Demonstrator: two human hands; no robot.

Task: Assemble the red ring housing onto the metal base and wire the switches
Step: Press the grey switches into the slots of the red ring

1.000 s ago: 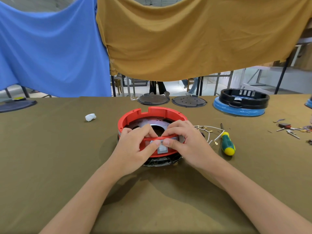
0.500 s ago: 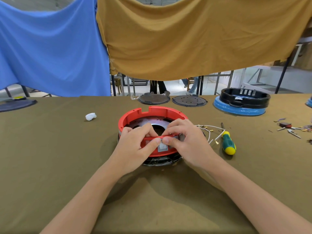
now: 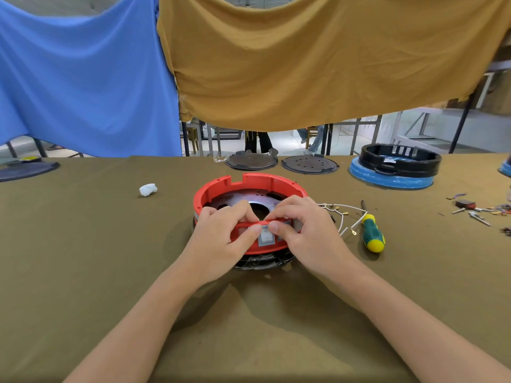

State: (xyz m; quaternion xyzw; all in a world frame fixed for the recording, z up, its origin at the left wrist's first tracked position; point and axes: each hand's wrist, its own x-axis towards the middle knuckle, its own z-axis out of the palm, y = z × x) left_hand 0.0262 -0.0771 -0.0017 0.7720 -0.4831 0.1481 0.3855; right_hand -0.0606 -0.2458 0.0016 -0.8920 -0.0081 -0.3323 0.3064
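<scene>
On the tabletop lies a white wad. At centre, the left hand and right hand pinch the red ring's near rim over a switch, above the metal base. Wires and a screwdriver lie right.

metal base largely hidden by red ring housing, loose parts too small

Red ring housing; olive tablecloth; green-yellow screwdriver; blue drape; mustard drape.
</scene>
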